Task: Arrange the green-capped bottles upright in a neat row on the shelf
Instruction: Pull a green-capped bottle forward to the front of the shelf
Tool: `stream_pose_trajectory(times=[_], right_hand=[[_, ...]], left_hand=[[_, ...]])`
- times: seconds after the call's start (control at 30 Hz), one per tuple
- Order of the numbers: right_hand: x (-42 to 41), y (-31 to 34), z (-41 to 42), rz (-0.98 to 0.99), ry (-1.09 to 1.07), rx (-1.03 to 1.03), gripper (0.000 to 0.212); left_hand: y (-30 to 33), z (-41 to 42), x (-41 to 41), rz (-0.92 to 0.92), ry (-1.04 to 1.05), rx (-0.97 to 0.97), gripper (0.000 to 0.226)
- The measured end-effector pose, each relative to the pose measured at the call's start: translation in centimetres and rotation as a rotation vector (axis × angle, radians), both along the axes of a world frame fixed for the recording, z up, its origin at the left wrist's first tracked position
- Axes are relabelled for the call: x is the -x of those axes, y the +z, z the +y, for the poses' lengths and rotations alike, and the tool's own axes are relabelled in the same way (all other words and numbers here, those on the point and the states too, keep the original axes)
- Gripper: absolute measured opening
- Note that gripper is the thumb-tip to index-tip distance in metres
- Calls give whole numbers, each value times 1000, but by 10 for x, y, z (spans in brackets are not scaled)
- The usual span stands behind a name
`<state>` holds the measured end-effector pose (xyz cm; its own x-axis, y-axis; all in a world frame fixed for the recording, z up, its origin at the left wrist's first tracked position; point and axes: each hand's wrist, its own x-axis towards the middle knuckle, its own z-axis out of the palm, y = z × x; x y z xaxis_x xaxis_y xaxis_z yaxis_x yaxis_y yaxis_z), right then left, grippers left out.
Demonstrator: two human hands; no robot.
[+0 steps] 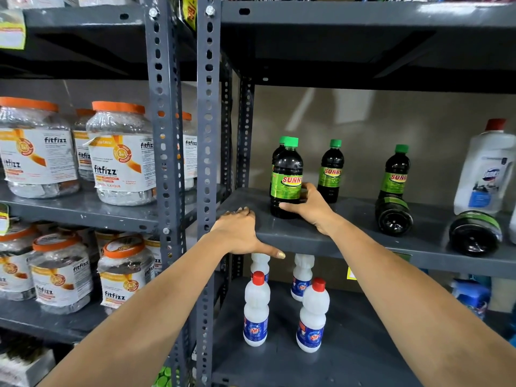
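Green-capped bottles: dark liquid, green "SUNNY" labels, on a grey metal shelf [349, 219] of a slotted-angle rack. Front-left bottle [286, 180] upright near the shelf's front edge, another directly behind it. Second upright bottle [331, 171] further back; third [396, 170] further right. Two bottles lying down: one [394, 215] before the third, one [474, 233] near the right end. Right hand [310, 208] curled around the front-left bottle's base. Left hand [240, 230] flat, holding nothing, on the shelf's front-left corner. Orange-lidded jars [120, 155] on the neighbouring rack; white red-capped bottles [256, 308] one shelf below.

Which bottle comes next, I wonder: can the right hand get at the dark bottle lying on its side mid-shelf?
Probably yes: the shelf between the right hand and the toppled dark bottle is bare.
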<state>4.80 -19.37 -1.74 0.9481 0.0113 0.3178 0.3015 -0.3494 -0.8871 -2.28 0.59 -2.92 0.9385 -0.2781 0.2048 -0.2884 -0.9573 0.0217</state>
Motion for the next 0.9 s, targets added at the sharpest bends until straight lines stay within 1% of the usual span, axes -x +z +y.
stream_pose_trajectory(times=[0.07, 0.17, 0.37, 0.5, 0.57, 0.63, 0.8, 0.9], right_hand=[[2, -1, 0, -20, -19, 22, 82], [-3, 0, -1, -3, -4, -14, 76], [-3, -4, -1, -78, -60, 94, 65], [-5, -3, -1, -18, 11, 62, 61], [-5, -2, -1, -13, 7, 59, 59], [-4, -3, 0, -46, -28, 112, 56], [1, -4, -1, -48, -74, 164, 62], [7, -1, 0, -70, -138, 185, 65]], left_hand=[[0, 0, 1, 4, 1, -4, 137], [-1, 0, 1, 1, 10, -9, 137], [-2, 0, -2, -1, 9, -2, 138], [-2, 0, -1, 1, 8, -2, 138], [-2, 0, -1, -1, 7, -11, 138], [-2, 0, -1, -4, 7, -14, 138], [0, -2, 0, 6, 1, -22, 139], [0, -2, 2, 2, -10, -17, 134]])
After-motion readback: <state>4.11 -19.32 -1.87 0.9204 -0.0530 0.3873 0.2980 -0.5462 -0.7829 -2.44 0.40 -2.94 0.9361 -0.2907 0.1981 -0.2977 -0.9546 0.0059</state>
